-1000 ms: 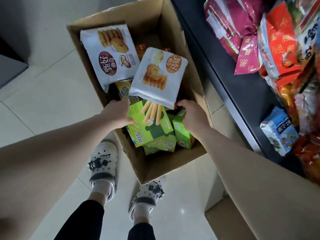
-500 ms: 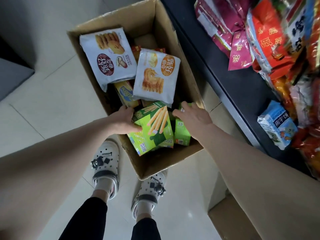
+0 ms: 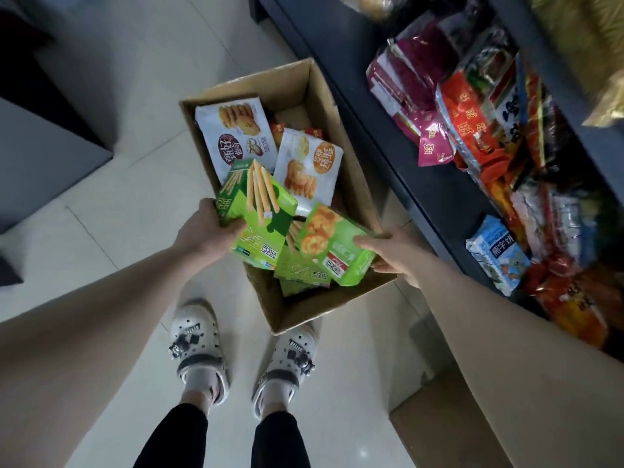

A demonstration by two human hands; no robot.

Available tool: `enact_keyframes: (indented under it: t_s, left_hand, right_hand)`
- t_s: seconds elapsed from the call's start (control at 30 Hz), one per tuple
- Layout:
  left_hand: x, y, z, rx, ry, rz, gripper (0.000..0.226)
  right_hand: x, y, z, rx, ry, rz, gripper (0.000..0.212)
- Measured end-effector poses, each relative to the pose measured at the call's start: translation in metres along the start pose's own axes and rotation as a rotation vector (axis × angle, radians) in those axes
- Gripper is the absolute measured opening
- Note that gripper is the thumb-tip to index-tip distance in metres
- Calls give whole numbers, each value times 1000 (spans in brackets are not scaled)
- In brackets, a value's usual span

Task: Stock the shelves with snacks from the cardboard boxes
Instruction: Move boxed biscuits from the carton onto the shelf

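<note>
An open cardboard box (image 3: 341,106) stands on the floor in front of my feet. My left hand (image 3: 206,231) grips a green box of biscuit sticks (image 3: 260,214), lifted above the carton. A green cookie box (image 3: 334,244) is held in my right hand (image 3: 388,248) over the carton's near right corner. Inside lie two white cookie bags (image 3: 236,136) (image 3: 309,168) and more green boxes (image 3: 302,271). The dark shelf (image 3: 415,170) to the right holds many snack bags.
On the shelf sit magenta bags (image 3: 412,96), a red bag (image 3: 469,126) and a blue-white pack (image 3: 496,255). Another cardboard box (image 3: 435,427) shows at the lower right. A dark cabinet (image 3: 44,153) stands at the left. My feet in white clogs (image 3: 199,349) are on pale tiles.
Both hands have risen out of the carton. The left one lifted the stick box clear and the right one took hold of a cookie box and raised it. The view pulled back.
</note>
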State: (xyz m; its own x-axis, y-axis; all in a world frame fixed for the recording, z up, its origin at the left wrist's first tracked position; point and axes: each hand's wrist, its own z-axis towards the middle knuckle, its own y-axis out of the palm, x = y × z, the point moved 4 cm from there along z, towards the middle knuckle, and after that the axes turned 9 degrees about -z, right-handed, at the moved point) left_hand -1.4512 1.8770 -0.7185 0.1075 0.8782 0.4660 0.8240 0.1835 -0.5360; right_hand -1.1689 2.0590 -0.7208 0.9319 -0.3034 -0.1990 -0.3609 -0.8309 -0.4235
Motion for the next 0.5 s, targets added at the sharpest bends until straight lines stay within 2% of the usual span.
enact_keyframes:
  t_s: [0.07,0.2,0.33,0.5]
  left_hand:
    - [6,-8,-5,20,6,-77,54]
    - [15,-27,-13,63,29,-214,55]
    - [25,-44,-27,76,68,-234,54]
    - [29,-57,-40,91,97,-222,54]
  right_hand:
    - [-1,3,-11,-87,-4,205,52]
    - [-4,1,-35,-140,-54,403,35]
    - [0,-4,-51,-70,-74,442,46]
    - [-1,-8,-61,186,-52,221,62]
